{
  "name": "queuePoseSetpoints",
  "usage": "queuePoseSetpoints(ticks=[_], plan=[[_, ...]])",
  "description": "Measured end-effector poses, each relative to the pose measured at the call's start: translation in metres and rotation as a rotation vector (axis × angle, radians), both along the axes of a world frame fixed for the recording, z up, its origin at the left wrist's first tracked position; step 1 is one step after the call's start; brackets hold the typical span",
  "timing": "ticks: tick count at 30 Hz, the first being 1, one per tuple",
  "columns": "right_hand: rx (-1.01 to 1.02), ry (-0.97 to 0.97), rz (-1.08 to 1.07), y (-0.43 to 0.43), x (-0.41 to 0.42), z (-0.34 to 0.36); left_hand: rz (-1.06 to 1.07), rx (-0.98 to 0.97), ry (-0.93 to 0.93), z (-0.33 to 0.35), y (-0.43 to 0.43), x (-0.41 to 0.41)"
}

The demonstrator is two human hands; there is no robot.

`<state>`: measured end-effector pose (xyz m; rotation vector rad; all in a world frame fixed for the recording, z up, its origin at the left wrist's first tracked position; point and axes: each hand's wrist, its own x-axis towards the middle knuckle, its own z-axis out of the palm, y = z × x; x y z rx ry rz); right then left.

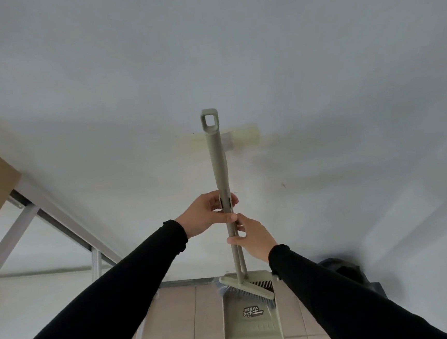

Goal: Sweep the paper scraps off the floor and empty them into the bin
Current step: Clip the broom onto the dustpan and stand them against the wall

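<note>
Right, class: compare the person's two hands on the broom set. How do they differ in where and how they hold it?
The left hand sits higher, at the clip joining the two poles; the right hand sits lower, on the thin poles. The left hand wraps in from the left side with its thumb in front; the right hand pinches from the right. Both wear black sleeves, and both grip the olive broom and dustpan set, which stands upright by the wall.

left hand and right hand gripping upright broom, dustpan below
</note>
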<state>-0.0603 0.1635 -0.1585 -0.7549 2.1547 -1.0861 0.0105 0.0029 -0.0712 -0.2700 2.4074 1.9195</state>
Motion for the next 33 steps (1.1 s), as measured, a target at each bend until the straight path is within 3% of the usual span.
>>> queuePoseSetpoints(ticks=[12, 33], plan=[[0.035, -0.006, 0.009, -0.017, -0.024, -0.019, 0.029, 0.025, -0.062, -0.020, -0.008, -0.020], [0.137, 0.032, 0.056, -0.018, -0.030, -0.013, 0.048, -0.094, -0.085, -0.030, -0.015, -0.015]])
